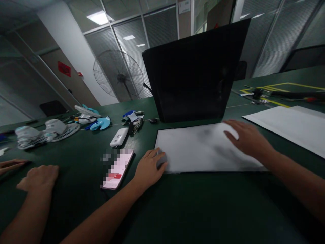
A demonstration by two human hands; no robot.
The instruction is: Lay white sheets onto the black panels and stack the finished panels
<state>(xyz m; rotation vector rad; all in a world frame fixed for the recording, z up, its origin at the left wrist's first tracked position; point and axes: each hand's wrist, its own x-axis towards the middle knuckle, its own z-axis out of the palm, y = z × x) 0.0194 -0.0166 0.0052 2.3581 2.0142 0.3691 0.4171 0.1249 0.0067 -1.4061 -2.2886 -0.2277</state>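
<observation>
A flat white board (195, 149) with a thin dark edge lies in front of me. My left hand (150, 165) rests over its left edge, thumb and fingers apart. At the far right part of the board is my right hand (245, 137), slightly blurred, its fingers stretched and the thumb spread away from them. A pale patch shows in the gap between that thumb and the fingers; it looks like board surface. Soft shadows fall on the board beside my right hand. Directly behind the board stands a large black panel (195, 74), tilted back.
A phone (119, 171), a white device (119, 137), keys (137, 125) and handheld fans (56, 128) lie on the green table (203, 206). Another person's hand (39, 178) rests at left. More white sheets (291, 125) and yellow tape (286, 83) are at right.
</observation>
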